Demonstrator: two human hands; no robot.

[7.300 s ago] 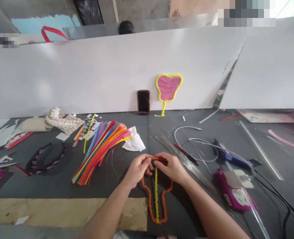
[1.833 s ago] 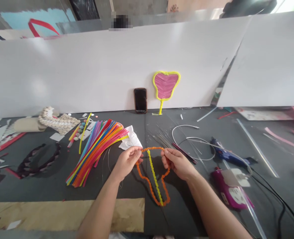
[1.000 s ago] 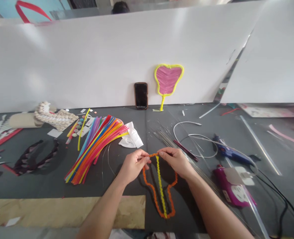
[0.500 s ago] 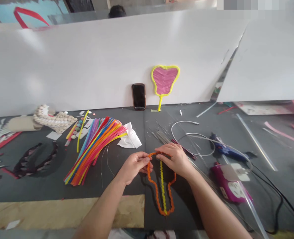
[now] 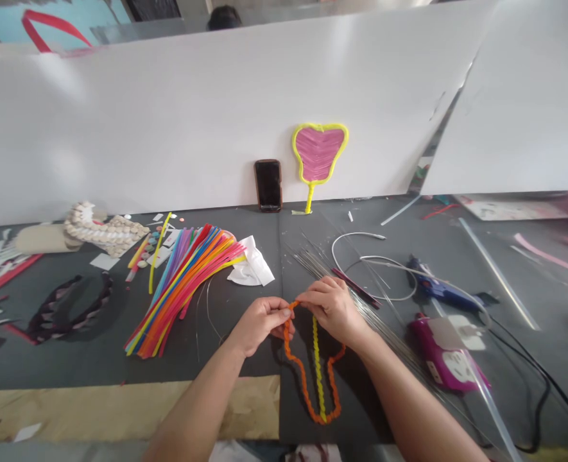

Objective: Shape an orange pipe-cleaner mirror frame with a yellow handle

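Observation:
Between my hands is an orange twisted pipe cleaner outline, shaped wide at the top and narrower at the bottom. A yellow twisted pipe cleaner runs up its middle from the lower end. My left hand pinches the outline's upper left side. With fingertips together, my right hand grips its top edge a short way to the right. That hand hides the outline's upper right part and the yellow strand's top end.
A bundle of coloured pipe cleaners lies left, by white paper. Thin wires, a blue glue gun and a magenta power strip lie right. A phone and a yellow-rimmed pink shape lean on the white board.
My right fingers have closed into a tighter pinch on the outline's top edge, nearer my left hand. The outline's lower end has shifted slightly down and right.

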